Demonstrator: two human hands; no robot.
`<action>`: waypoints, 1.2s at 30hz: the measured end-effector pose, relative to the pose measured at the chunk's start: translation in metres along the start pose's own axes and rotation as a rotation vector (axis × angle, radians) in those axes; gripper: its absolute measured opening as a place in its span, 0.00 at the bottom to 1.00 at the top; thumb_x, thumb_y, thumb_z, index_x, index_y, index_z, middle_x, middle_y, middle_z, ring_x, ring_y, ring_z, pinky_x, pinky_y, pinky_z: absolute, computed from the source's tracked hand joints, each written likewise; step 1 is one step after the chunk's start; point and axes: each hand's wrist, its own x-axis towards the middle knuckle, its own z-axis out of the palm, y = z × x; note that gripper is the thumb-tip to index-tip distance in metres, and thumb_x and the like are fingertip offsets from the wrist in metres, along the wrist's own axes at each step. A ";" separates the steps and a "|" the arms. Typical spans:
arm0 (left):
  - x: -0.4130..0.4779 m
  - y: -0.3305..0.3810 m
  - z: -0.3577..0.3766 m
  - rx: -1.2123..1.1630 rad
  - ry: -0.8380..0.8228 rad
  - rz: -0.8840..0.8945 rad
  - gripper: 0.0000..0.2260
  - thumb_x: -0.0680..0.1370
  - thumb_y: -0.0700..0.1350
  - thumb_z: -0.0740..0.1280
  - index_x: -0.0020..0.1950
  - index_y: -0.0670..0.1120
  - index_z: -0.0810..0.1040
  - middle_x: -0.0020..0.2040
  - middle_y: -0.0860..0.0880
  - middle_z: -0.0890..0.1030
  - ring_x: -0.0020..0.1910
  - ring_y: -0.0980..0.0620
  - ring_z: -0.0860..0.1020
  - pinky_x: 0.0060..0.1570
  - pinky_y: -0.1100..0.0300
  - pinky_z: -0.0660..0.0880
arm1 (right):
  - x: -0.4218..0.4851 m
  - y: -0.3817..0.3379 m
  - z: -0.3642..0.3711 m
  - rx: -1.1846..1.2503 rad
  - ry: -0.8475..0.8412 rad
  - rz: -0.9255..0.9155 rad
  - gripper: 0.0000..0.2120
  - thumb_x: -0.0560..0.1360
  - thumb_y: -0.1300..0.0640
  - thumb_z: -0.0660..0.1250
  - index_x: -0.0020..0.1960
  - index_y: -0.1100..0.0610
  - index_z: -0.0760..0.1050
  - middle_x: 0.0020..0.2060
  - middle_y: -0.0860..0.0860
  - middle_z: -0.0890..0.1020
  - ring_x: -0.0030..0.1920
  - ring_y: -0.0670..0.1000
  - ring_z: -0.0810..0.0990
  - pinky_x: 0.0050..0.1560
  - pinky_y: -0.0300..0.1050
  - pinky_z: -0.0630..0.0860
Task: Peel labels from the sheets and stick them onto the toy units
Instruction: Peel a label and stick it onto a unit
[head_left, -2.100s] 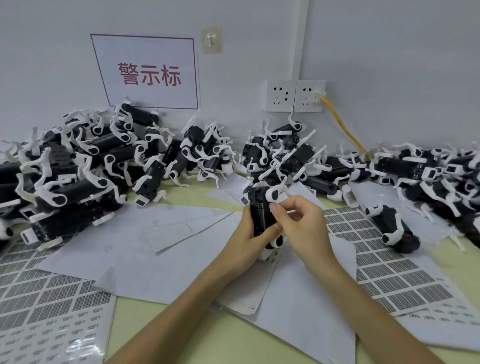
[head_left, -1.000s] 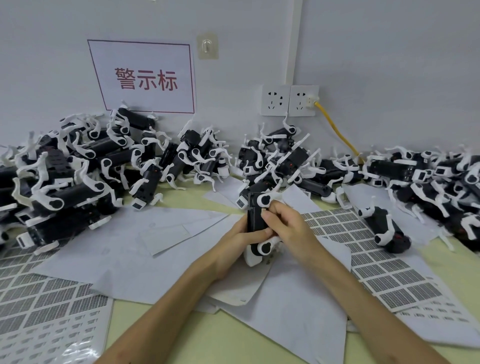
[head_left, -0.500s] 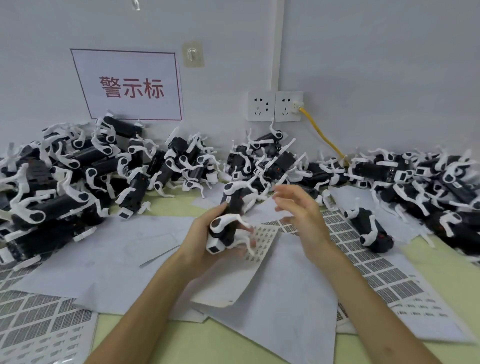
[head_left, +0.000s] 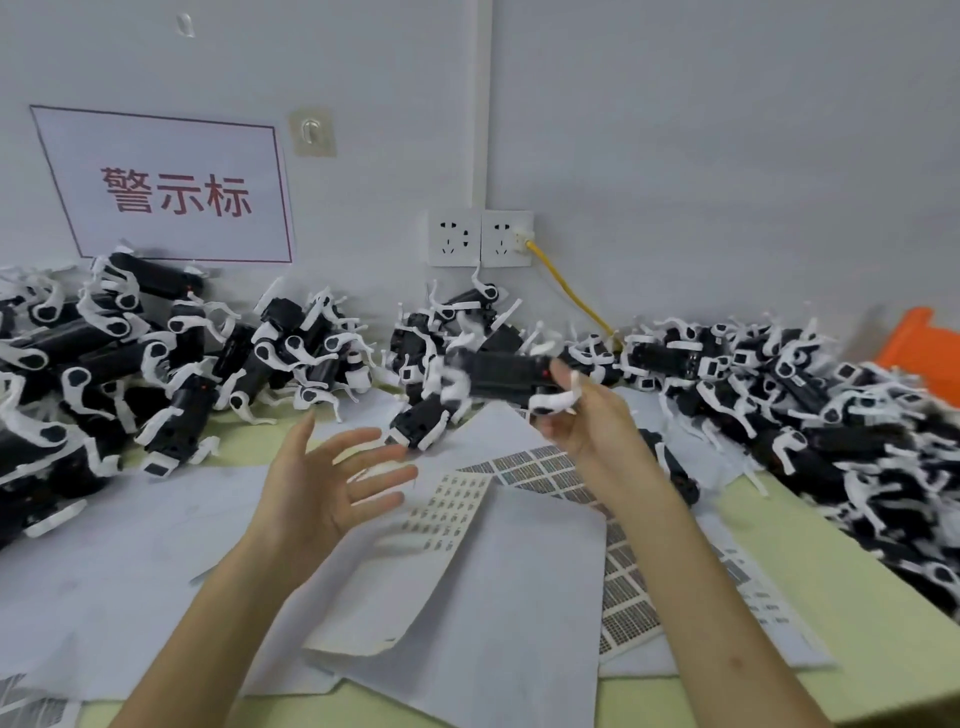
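Note:
My right hand (head_left: 592, 415) grips a black toy unit with white legs (head_left: 498, 371), held level above the table and blurred by motion. To its left, my left hand (head_left: 332, 483) hovers with fingers spread and holds nothing. Below the hands lies a small label sheet (head_left: 447, 512) with rows of tiny labels on a curled white backing. A larger label sheet (head_left: 540, 467) with dark rectangular labels lies under my right forearm. Piles of the same toy units fill the left (head_left: 156, 353), the back middle (head_left: 447, 322) and the right (head_left: 810, 395).
White backing sheets (head_left: 130, 545) cover most of the yellow-green table (head_left: 852, 587). On the wall are a sign with red characters (head_left: 171, 192), two sockets (head_left: 480, 238) and a yellow cable (head_left: 566, 291). An orange bin (head_left: 919, 348) stands far right.
The toy unit passed from my left hand to my right, which carries it up and to the right. My left hand has let go and spread open. The view has turned right.

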 end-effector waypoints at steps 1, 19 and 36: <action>0.001 0.000 -0.001 -0.012 0.032 0.025 0.29 0.85 0.63 0.53 0.64 0.39 0.77 0.58 0.35 0.85 0.49 0.36 0.87 0.36 0.49 0.85 | 0.006 -0.008 -0.006 0.189 0.065 -0.050 0.18 0.72 0.51 0.72 0.56 0.62 0.81 0.43 0.56 0.86 0.37 0.50 0.85 0.37 0.40 0.82; 0.004 -0.015 0.003 0.440 0.316 0.209 0.08 0.83 0.42 0.63 0.52 0.42 0.81 0.44 0.44 0.85 0.37 0.47 0.84 0.35 0.56 0.80 | -0.008 0.055 0.028 -1.122 -0.737 0.033 0.16 0.73 0.54 0.79 0.56 0.39 0.84 0.63 0.36 0.81 0.65 0.36 0.77 0.66 0.35 0.71; 0.052 0.079 -0.123 1.660 0.859 0.383 0.19 0.79 0.39 0.68 0.70 0.40 0.71 0.65 0.40 0.77 0.65 0.36 0.75 0.56 0.44 0.73 | -0.015 0.086 0.029 -1.409 -0.583 -0.125 0.14 0.82 0.47 0.67 0.67 0.39 0.77 0.74 0.39 0.70 0.74 0.42 0.67 0.77 0.49 0.61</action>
